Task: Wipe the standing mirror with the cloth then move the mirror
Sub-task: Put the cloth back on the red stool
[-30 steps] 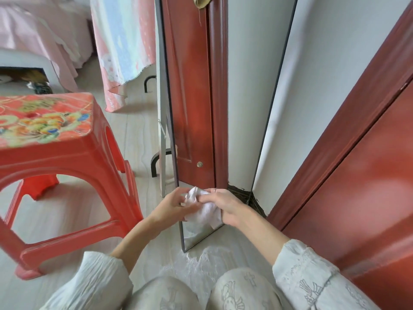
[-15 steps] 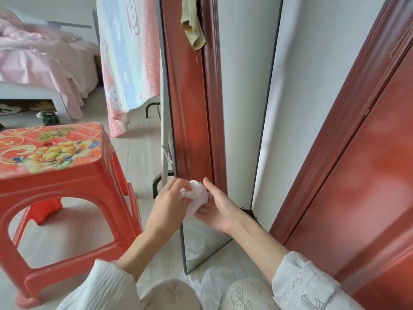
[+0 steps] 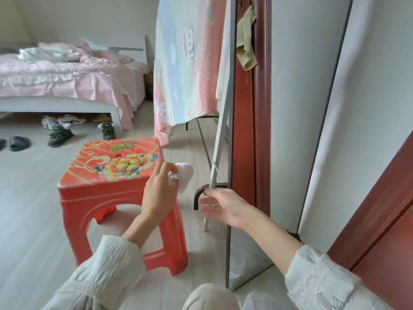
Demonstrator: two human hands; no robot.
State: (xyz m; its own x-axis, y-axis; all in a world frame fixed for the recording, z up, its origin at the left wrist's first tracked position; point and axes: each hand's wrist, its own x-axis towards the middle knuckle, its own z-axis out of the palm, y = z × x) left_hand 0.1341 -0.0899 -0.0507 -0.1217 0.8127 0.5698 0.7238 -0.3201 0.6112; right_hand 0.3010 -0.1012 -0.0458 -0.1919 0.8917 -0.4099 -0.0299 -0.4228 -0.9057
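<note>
Bedroom floor: left hand (image 3: 159,193) pinches soft white cloth (image 3: 183,178), right hand (image 3: 225,205) spread beside tall, likely fragile black-framed standing mirror (image 3: 250,253).

Tight lane of bare floor (image 3: 190,231) between red stool (image 3: 116,175) and mirror (image 3: 248,153), partly taken up by the mirror's grey support leg (image 3: 218,153) and dark curved foot (image 3: 199,195). Left hand (image 3: 159,191) with cloth (image 3: 184,177) over the stool's right edge; right hand (image 3: 223,205) in the lane, just beside the leg. Hanging patterned sheet (image 3: 185,68) closing off the far end. Wide open floor left of the stool.
</note>
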